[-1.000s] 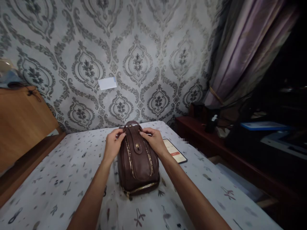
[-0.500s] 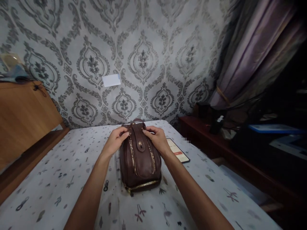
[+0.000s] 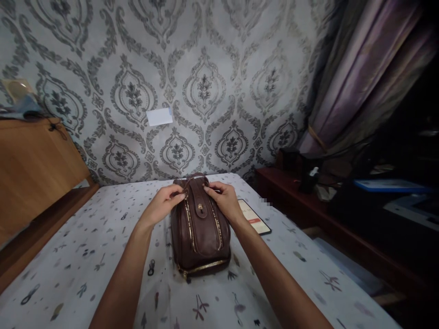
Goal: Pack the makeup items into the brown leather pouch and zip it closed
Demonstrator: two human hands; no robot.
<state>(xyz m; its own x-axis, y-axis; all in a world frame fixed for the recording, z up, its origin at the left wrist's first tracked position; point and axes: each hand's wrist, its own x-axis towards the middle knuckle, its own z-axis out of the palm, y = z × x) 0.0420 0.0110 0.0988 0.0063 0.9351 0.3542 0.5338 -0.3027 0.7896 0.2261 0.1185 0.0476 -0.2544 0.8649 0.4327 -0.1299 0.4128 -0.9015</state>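
Note:
A dark brown leather bag [image 3: 206, 235] lies on the patterned bedsheet, its top end pointing at the wall. Two gold zippers run down its front, and another crosses the near end. Between the front zippers is a leather tab [image 3: 200, 201] with a gold stud. My left hand [image 3: 163, 204] pinches a thin brown strap [image 3: 188, 183] at the bag's upper left. With thumb and fingers closed, my right hand [image 3: 224, 199] grips the bag at its upper right, near the top of the right zipper; the exact bit between the fingertips is too small to tell.
A phone [image 3: 259, 221] with a lit screen lies right of the bag, beside my right wrist. A wooden headboard-like panel [image 3: 37, 164] stands at left. Patterned wallpaper rises behind the bed. Along the right runs a dark red shelf [image 3: 288, 192] below a curtain [image 3: 356, 77].
My left hand has drawn slightly back from the bag's upper left, lifting the thin strap into view. My right hand stays nearly where it was. The bag has not moved.

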